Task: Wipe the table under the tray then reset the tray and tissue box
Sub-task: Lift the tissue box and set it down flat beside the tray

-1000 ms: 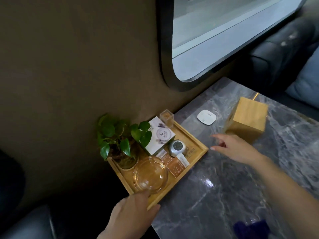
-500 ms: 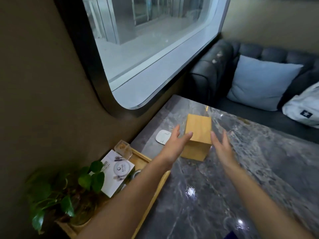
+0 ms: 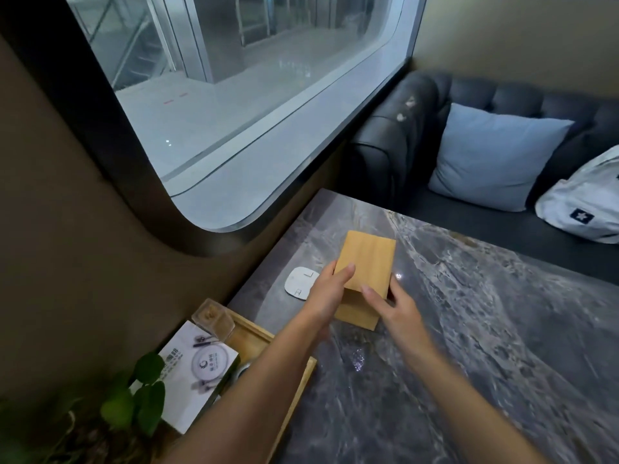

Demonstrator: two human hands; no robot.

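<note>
Hands are closing on the box point(image 3: 366, 262) from both sides: I'm seeing my left hand point(image 3: 330, 293) pressing its left face and my right hand point(image 3: 390, 304) gripping the near right corner. Box is sitting on the table point(image 3: 485, 329) toward its window edge, beside a white pad point(image 3: 299, 282). Tray point(image 3: 291, 396) is lying at the near left corner.

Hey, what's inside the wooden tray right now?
In the wooden tray: a white printed box, a clear container and a plant. The left forearm covers the rest.
</note>
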